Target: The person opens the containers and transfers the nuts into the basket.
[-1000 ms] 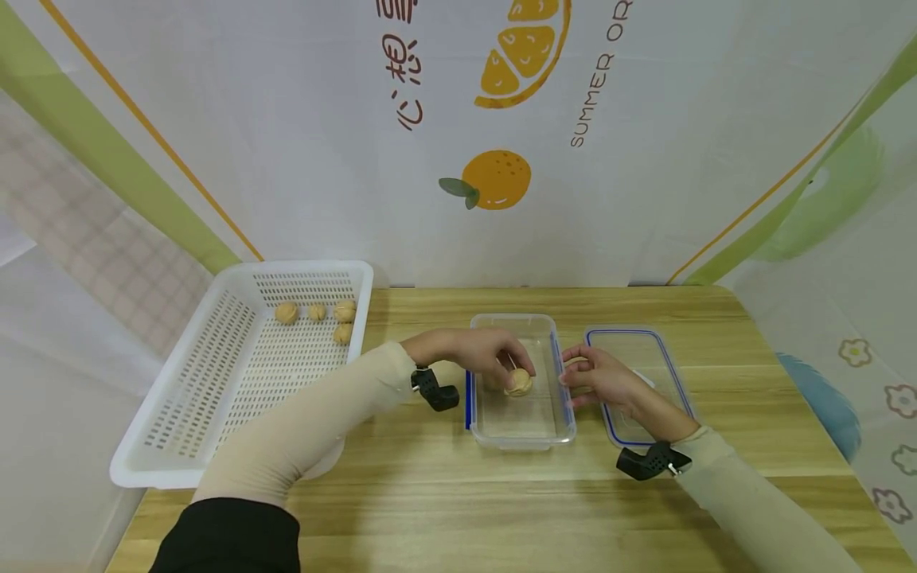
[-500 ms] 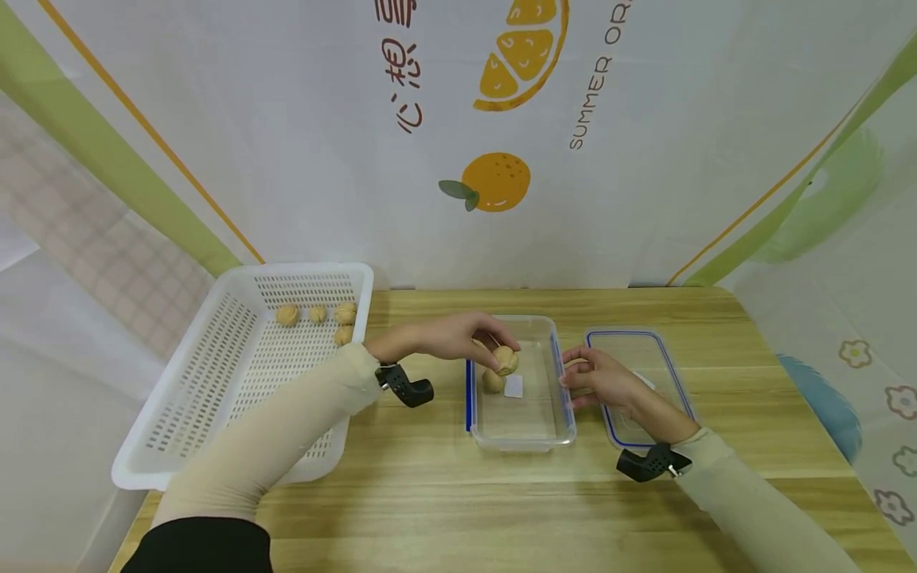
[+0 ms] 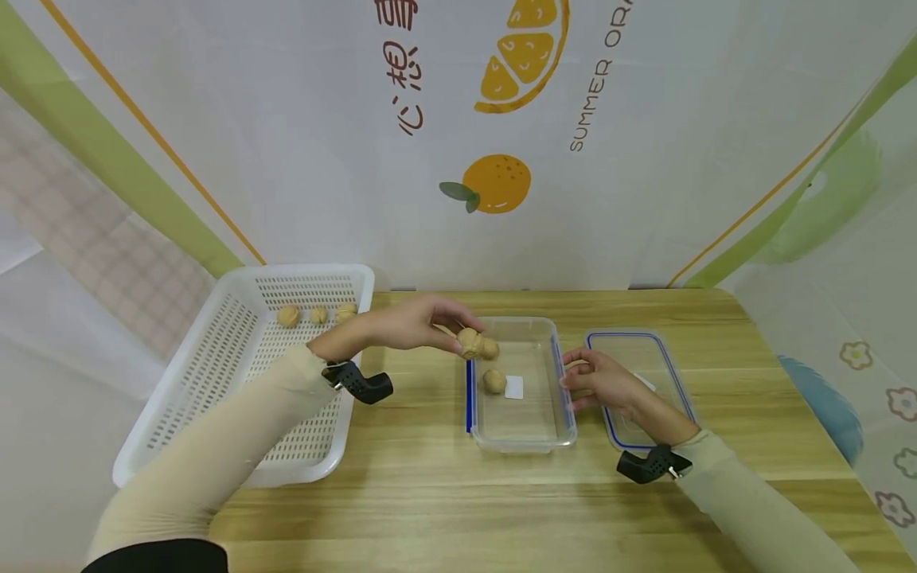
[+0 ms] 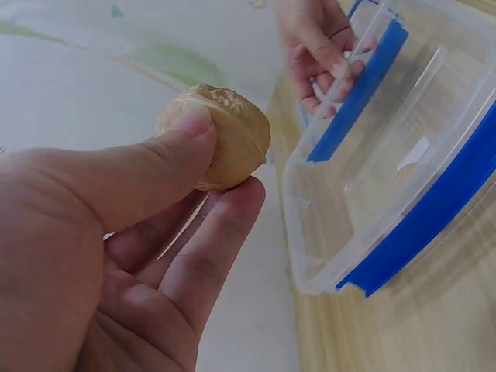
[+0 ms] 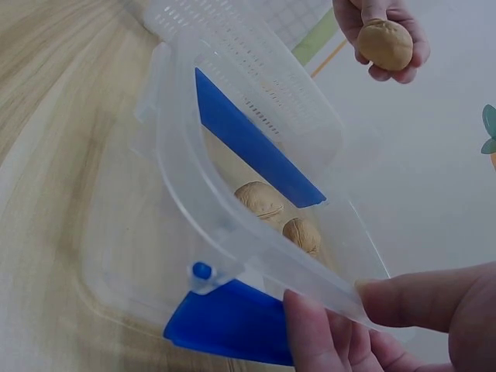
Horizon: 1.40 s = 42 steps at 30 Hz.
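Walnut is pinched between thumb and fingers of my left hand, above the left rim of the clear container. I see two walnuts inside the container. My right hand grips the container's right wall with curled fingers. Nearby on the table are the lid and the white basket.

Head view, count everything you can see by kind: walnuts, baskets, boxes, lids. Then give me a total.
walnuts: 6 visible
white basket: 1
clear box: 1
lid: 1
Total: 9
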Each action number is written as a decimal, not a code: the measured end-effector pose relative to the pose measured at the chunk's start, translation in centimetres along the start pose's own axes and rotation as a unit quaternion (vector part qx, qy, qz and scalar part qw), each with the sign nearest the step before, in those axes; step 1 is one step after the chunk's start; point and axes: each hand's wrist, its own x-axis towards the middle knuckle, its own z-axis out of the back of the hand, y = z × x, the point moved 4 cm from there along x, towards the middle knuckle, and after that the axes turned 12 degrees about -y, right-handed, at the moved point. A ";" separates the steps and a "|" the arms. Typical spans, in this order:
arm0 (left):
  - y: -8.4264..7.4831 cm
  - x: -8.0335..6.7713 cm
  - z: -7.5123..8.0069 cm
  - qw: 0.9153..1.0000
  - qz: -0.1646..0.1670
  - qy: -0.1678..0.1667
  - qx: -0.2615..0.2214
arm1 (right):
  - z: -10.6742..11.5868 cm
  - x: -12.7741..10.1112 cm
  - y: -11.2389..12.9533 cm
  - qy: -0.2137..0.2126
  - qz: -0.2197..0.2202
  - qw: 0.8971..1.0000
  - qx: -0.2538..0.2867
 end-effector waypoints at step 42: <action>3.3 -10.1 8.8 0.981 0.079 -0.178 0.013 | 0.1 0.3 -0.2 -0.019 -0.002 1.000 -0.015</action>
